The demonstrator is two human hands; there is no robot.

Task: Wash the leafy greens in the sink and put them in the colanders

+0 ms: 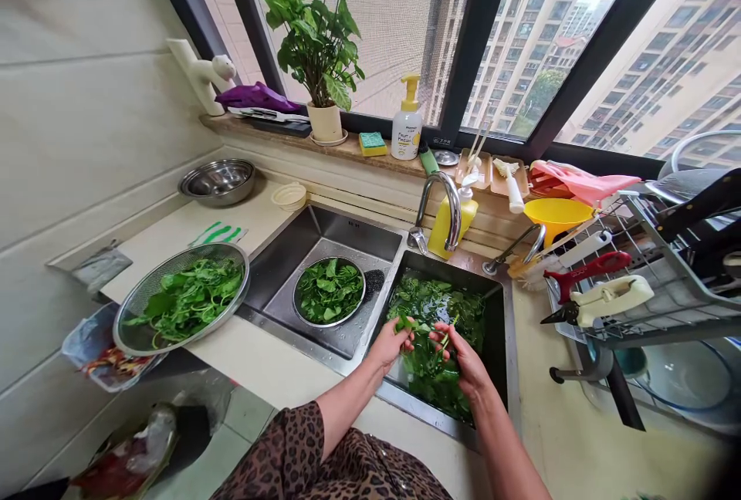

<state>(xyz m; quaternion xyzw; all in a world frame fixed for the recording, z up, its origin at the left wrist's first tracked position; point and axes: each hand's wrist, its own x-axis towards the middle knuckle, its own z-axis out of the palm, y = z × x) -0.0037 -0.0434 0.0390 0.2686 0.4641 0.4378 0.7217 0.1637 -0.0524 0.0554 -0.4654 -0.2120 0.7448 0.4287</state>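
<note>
Leafy stem (422, 327) sits low in the centre of the frame, over the water-filled sink basin (498, 349), with its long axis running left to right between my hands. My left hand (387, 346) pinches its left end and my right hand (468, 365) pinches the right. Both are equally near, fingers closed on it.

I could read just one label: the white pump bottle (406, 130) on the windowsill (347, 150), near twelve o'clock in my view, carried what looked like "FRUIT FRESH". The finer print around those words was too small for me.
</note>
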